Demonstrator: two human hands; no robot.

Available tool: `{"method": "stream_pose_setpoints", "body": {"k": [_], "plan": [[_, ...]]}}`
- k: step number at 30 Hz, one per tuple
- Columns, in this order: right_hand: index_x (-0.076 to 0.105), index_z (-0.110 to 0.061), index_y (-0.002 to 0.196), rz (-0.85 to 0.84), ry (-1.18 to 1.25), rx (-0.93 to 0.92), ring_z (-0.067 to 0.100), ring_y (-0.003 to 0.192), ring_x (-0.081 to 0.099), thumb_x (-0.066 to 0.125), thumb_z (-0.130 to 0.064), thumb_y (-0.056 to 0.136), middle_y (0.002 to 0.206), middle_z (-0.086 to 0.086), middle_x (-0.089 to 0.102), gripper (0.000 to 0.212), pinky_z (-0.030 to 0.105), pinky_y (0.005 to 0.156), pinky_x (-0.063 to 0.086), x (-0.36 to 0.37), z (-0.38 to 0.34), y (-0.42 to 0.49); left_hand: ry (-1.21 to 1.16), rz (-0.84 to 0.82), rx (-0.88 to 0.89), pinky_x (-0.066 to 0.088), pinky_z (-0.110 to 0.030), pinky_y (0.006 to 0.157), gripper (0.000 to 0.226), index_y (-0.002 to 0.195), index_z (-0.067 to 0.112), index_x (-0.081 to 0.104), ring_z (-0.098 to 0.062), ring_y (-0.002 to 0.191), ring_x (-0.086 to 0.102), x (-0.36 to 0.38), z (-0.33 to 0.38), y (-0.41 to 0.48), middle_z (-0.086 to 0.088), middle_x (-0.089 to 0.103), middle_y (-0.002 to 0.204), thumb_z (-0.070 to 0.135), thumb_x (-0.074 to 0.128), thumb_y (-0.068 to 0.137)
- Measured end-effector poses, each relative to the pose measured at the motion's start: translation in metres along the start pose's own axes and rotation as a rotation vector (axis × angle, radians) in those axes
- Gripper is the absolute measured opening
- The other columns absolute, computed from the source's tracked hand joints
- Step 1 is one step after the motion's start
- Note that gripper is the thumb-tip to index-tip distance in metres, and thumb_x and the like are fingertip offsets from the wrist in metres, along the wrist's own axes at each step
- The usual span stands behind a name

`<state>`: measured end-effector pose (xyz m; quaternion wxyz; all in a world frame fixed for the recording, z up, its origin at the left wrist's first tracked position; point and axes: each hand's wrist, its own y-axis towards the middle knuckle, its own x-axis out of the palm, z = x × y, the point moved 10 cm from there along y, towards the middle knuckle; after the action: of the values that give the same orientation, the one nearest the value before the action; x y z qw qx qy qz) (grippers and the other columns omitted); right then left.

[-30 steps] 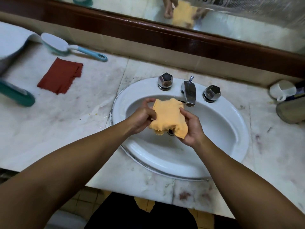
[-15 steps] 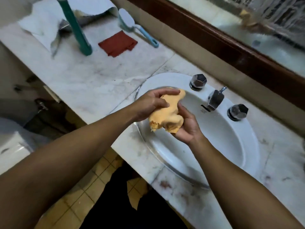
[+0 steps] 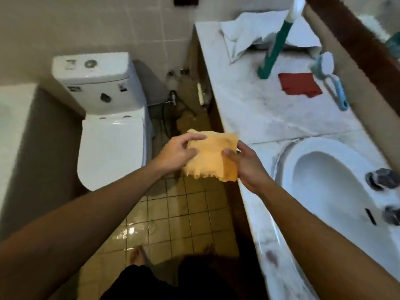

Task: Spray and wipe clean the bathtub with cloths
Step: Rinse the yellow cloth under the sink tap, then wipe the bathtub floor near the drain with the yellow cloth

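Orange cloth point(image 3: 211, 158), possibly damp, pinched by left hand point(image 3: 176, 155) and right hand point(image 3: 247, 167).

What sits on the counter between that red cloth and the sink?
Nothing: in the head view, only bare, stained marble counter runs from the red cloth to the sink rim.

yellow cloth point(image 3: 211, 158) spread flat (bottom edge ragged), above floor.

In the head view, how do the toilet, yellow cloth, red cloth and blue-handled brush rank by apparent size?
1. toilet
2. yellow cloth, held nearer the camera, so its lead is unsure
3. red cloth and blue-handled brush look alike
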<state>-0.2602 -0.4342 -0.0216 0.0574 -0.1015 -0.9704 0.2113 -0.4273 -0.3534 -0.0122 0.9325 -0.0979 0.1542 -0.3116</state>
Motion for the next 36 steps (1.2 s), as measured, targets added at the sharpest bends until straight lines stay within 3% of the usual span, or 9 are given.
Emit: {"method": "stream_pose_setpoints", "body": {"k": [3,6,8,11,15,20,25,31,36], "plan": [[0.056,-0.028,0.134,-0.065,-0.371,-0.17,0.007,0.113,0.063,0.054,-0.027,0.105,0.122,-0.016,0.065,0.029,0.028,0.084,0.06,0.097,-0.013,0.011,-0.066,0.271,-0.063,0.059,-0.039,0.088,0.026,0.117,0.036,0.069,-0.02,0.115,0.059,-0.084,-0.05,-0.053,0.003,0.057,0.131,0.018,0.064,0.099],[0.06,-0.025,0.126,-0.136,-0.607,-0.321,-0.003,0.095,0.065,0.053,-0.031,0.105,0.104,-0.018,0.067,0.022,0.016,0.069,0.055,0.199,-0.016,0.011,-0.029,0.5,-0.038,0.057,-0.031,0.078,0.016,0.112,0.03,0.072,-0.018,0.107,0.063,-0.158,-0.083,-0.114,0.003,0.065,0.119,0.024,0.064,0.099],[0.063,-0.023,0.116,-0.184,-0.671,-0.366,0.003,0.086,0.067,0.053,-0.036,0.105,0.094,-0.012,0.068,0.021,0.02,0.065,0.053,0.266,-0.009,0.01,0.006,0.617,-0.032,0.054,-0.026,0.078,0.013,0.111,0.029,0.07,-0.013,0.105,0.063,-0.205,-0.101,-0.158,0.005,0.066,0.114,0.025,0.064,0.099],[0.062,-0.025,0.114,-0.286,-0.736,-0.362,0.018,0.096,0.065,0.05,-0.05,0.102,0.095,-0.007,0.068,0.031,0.036,0.074,0.056,0.379,0.012,0.005,0.064,0.782,-0.038,0.053,-0.023,0.078,0.017,0.115,0.026,0.068,0.0,0.098,0.062,-0.281,-0.134,-0.235,0.011,0.066,0.107,0.025,0.065,0.098],[0.06,-0.019,0.104,-0.405,-0.751,-0.43,0.007,0.082,0.06,0.051,-0.041,0.105,0.088,-0.007,0.063,0.024,0.023,0.064,0.043,0.505,0.028,-0.013,0.09,0.978,-0.105,0.049,-0.019,0.082,0.013,0.109,0.023,0.071,0.0,0.097,0.06,-0.363,-0.175,-0.328,0.013,0.067,0.105,0.022,0.068,0.096],[0.06,-0.026,0.108,-0.609,-0.745,-0.427,0.005,0.089,0.063,0.052,-0.039,0.105,0.093,-0.012,0.065,0.016,0.026,0.072,0.054,0.639,0.051,-0.034,-0.016,1.162,-0.244,0.054,-0.028,0.081,0.011,0.107,0.033,0.07,-0.004,0.101,0.059,-0.44,-0.231,-0.419,0.014,0.065,0.108,0.03,0.067,0.097],[0.053,-0.036,0.123,-0.769,-0.701,-0.357,0.001,0.101,0.061,0.052,-0.038,0.105,0.106,-0.024,0.061,0.018,0.027,0.081,0.055,0.726,0.073,-0.03,-0.066,1.298,-0.316,0.052,-0.03,0.078,0.012,0.107,0.028,0.072,0.002,0.093,0.057,-0.491,-0.268,-0.464,0.018,0.064,0.101,0.028,0.066,0.097],[0.054,-0.025,0.138,-0.873,-0.74,-0.305,0.013,0.112,0.06,0.052,-0.038,0.105,0.123,-0.007,0.062,0.035,0.034,0.086,0.054,0.815,0.082,0.019,-0.075,1.364,-0.419,0.053,-0.033,0.086,0.016,0.114,0.03,0.069,-0.013,0.107,0.057,-0.554,-0.303,-0.467,0.009,0.063,0.118,0.031,0.062,0.1],[0.052,-0.027,0.138,-0.964,-0.806,-0.242,0.016,0.109,0.059,0.05,-0.037,0.106,0.125,0.0,0.059,0.033,0.024,0.072,0.049,0.888,0.085,0.073,-0.106,1.409,-0.529,0.053,-0.037,0.094,0.021,0.122,0.031,0.066,-0.016,0.114,0.056,-0.616,-0.331,-0.451,0.004,0.06,0.134,0.032,0.058,0.102]]}}
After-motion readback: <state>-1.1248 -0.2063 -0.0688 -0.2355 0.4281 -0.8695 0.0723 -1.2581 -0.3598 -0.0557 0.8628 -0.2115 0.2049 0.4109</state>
